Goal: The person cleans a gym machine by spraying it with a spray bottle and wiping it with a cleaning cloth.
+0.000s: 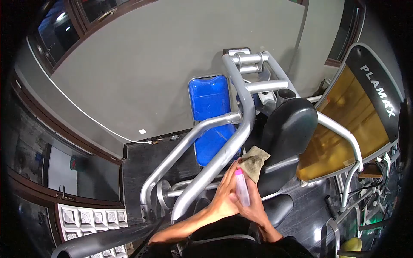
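Note:
My right hand [254,207] is closed around a small translucent bottle [242,191] with a pink cap, which points up and away from me. Beside it, my left hand [223,194] has its fingers stretched out along the bottle's left side, close against the other hand. A crumpled beige cloth [254,163] sits just beyond the fingertips, touching my hands; which fingers grip it is hidden. Both hands are in front of the black padded backrest [289,133] of a gym machine with thick silver tubes [241,133].
A blue padded board [211,99] leans against the grey wall [150,56] behind the machine. To the right stands a large brown and black machine panel [361,116] marked PLAMAX. A black-padded bar [107,236] juts in at lower left near a white lattice rack [92,219].

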Tool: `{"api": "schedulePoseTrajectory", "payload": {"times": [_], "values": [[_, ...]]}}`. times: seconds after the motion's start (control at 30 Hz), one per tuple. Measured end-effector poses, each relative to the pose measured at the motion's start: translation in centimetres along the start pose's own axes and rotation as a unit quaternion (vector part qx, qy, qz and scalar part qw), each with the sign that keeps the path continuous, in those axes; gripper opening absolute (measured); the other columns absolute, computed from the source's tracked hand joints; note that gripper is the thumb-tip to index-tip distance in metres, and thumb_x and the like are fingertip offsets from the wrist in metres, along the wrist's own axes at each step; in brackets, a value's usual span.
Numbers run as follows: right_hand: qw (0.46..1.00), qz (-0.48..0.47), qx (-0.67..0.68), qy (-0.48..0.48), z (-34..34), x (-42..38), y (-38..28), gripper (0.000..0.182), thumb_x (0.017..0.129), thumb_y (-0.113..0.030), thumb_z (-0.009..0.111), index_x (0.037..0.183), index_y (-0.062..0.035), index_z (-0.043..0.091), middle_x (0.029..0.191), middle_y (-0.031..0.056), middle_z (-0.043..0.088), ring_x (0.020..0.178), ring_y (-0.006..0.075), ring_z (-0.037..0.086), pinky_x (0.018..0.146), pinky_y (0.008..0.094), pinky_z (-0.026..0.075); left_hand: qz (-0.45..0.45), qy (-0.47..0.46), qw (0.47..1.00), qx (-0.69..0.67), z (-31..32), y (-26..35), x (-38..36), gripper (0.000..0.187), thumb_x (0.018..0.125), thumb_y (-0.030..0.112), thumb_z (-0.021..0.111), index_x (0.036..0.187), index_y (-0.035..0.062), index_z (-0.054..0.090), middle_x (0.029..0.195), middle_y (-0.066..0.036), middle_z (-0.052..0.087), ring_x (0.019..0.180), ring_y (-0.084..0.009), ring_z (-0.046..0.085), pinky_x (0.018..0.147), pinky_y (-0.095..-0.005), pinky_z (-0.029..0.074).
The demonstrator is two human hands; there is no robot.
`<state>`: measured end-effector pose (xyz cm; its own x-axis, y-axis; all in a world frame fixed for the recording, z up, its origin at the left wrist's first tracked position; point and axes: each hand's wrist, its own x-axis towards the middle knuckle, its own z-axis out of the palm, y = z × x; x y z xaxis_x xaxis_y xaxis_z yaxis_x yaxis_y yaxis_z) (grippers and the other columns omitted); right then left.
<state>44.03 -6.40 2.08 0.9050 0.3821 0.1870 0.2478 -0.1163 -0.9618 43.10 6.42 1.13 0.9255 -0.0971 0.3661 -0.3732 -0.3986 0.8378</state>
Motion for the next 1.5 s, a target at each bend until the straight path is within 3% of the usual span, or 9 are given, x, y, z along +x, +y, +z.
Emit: {"api": "schedulePoseTrajectory", "payload": {"times": [0.07, 0.27, 0.33, 0.37, 0.57, 0.77, 1.03, 1.37, 1.5], "values": [[0.996, -0.06, -0.032, -0.062, -0.6, 1.0, -0.9, 0.081, 0.079, -0.018, 0.074, 0.141, 0.004, 0.027, 0.14, 0.0189, 0.036, 0.13, 0.0264, 0.035, 0.106, 0.0357, 0.029, -0.01, 0.029, 0.997, -0.064, 0.6, -0.4, -0.1, 0.085, 0.072, 0.023, 0.071, 0.139, -0.0042, 0.026, 0.147, -0.027, 0.022, 0.137, -0.0416, 0.023, 0.111, -0.0446, 0.024], [0.987, -0.072, -0.015, -0.143, -1.5, 1.3, -0.6, 0.092, 0.072, -0.013, 0.075, 0.144, 0.0052, 0.022, 0.148, 0.0202, 0.027, 0.134, 0.0252, 0.031, 0.108, 0.0368, 0.027, 0.084, 0.14, 0.98, -0.118, 1.3, -2.9, 0.7, 0.075, 0.075, 0.008, 0.069, 0.138, -0.0035, 0.031, 0.144, -0.026, 0.03, 0.137, -0.0364, 0.027, 0.108, -0.0436, 0.03], [0.966, -0.026, 0.253, -0.036, -0.8, 1.3, 1.0, 0.078, 0.078, -0.017, 0.072, 0.14, 0.0051, 0.031, 0.146, 0.0202, 0.031, 0.133, 0.0296, 0.034, 0.109, 0.0408, 0.025, 0.09, 0.16, 0.983, 0.005, 0.0, -0.4, 2.1, 0.06, 0.079, 0.001, 0.061, 0.133, -0.0043, 0.038, 0.132, -0.022, 0.042, 0.127, -0.0312, 0.042, 0.101, -0.04, 0.04], [0.964, 0.049, 0.261, 0.015, -1.2, 1.3, 1.1, 0.067, 0.083, -0.017, 0.067, 0.137, 0.0074, 0.036, 0.142, 0.0166, 0.039, 0.128, 0.0249, 0.041, 0.108, 0.0377, 0.028, 0.084, 0.159, 0.984, 0.009, 0.1, -0.6, 2.2, 0.056, 0.079, 0.002, 0.062, 0.13, -0.0051, 0.04, 0.122, -0.02, 0.046, 0.123, -0.0313, 0.045, 0.1, -0.0404, 0.04], [0.937, -0.049, 0.19, 0.288, -2.9, 2.7, 3.1, 0.049, 0.094, -0.02, 0.052, 0.135, 0.0062, 0.041, 0.137, 0.0129, 0.045, 0.123, 0.0202, 0.045, 0.103, 0.0315, 0.035, 0.024, 0.14, 0.989, -0.032, -1.1, -1.7, 3.0, 0.049, 0.083, 0.0, 0.06, 0.129, -0.0058, 0.042, 0.094, -0.012, 0.056, 0.092, -0.0231, 0.063, 0.091, -0.0399, 0.049], [0.925, -0.065, 0.161, 0.338, -5.1, 2.2, 4.5, 0.048, 0.094, -0.018, 0.053, 0.135, 0.0044, 0.042, 0.136, 0.0122, 0.046, 0.121, 0.0186, 0.047, 0.103, 0.03, 0.036, -0.053, 0.119, 0.962, -0.239, -0.9, -3.0, 5.1, 0.041, 0.091, 0.0, 0.055, 0.13, -0.004, 0.045, 0.1, -0.01, 0.06, 0.083, -0.0136, 0.062, 0.071, -0.027, 0.055], [0.938, -0.052, 0.125, 0.32, -6.0, 1.8, 4.2, 0.047, 0.094, -0.018, 0.054, 0.133, 0.0047, 0.044, 0.132, 0.0129, 0.049, 0.119, 0.0186, 0.048, 0.102, 0.0301, 0.036, -0.142, 0.112, 0.962, -0.204, 0.9, -4.5, 8.5, 0.039, 0.09, 0.008, 0.06, 0.126, 0.0018, 0.05, 0.088, -0.003, 0.06, 0.058, -0.0059, 0.055, 0.048, -0.0221, 0.047], [0.938, -0.052, 0.052, 0.339, -7.1, 1.2, 5.2, 0.022, 0.092, -0.01, 0.058, 0.107, 0.0058, 0.06, 0.102, 0.0083, 0.062, 0.094, 0.0147, 0.057, 0.085, 0.0269, 0.043, -0.082, 0.155, 0.98, -0.096, 1.5, -5.2, 10.9, 0.036, 0.09, 0.01, 0.061, 0.123, -0.0004, 0.052, 0.085, -0.002, 0.059, 0.052, -0.0056, 0.053, 0.046, -0.0226, 0.045], [0.946, -0.033, 0.047, 0.318, -6.5, 2.1, 4.7, 0.023, 0.09, -0.01, 0.06, 0.107, 0.0052, 0.06, 0.102, 0.0082, 0.063, 0.096, 0.0152, 0.058, 0.085, 0.0271, 0.044, -0.123, 0.208, 0.958, -0.152, 1.3, -4.0, 11.3, 0.025, 0.086, 0.014, 0.063, 0.106, 0.0001, 0.058, 0.073, -0.008, 0.061, 0.066, -0.0125, 0.06, 0.059, -0.0289, 0.048]]}}
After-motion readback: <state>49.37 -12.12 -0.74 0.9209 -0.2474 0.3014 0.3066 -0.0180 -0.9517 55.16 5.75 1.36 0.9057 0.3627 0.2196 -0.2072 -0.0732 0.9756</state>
